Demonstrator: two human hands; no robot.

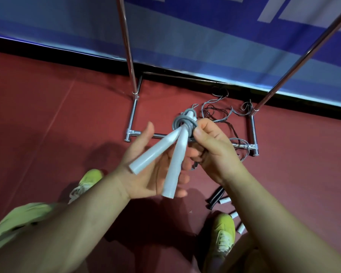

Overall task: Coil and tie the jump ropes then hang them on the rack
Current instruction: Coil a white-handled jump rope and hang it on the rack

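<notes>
A jump rope with two white handles (161, 154) and a grey cord wound into a small coil (183, 123) at the handles' top ends is held over the floor. My left hand (146, 166) lies palm up under the handles, fingers fairly straight, supporting them. My right hand (213, 148) curls around the grey coil and pinches the cord beside the handle tops. The metal rack (129, 56) stands just beyond, its base frame on the floor and two upright poles rising out of view.
Loose grey and dark ropes (220, 113) lie tangled on the red floor inside the rack base. Black handles (217, 198) and white handles (236, 221) lie near my right shoe (222, 233). My left shoe (87, 182) is lower left. A blue banner wall runs behind.
</notes>
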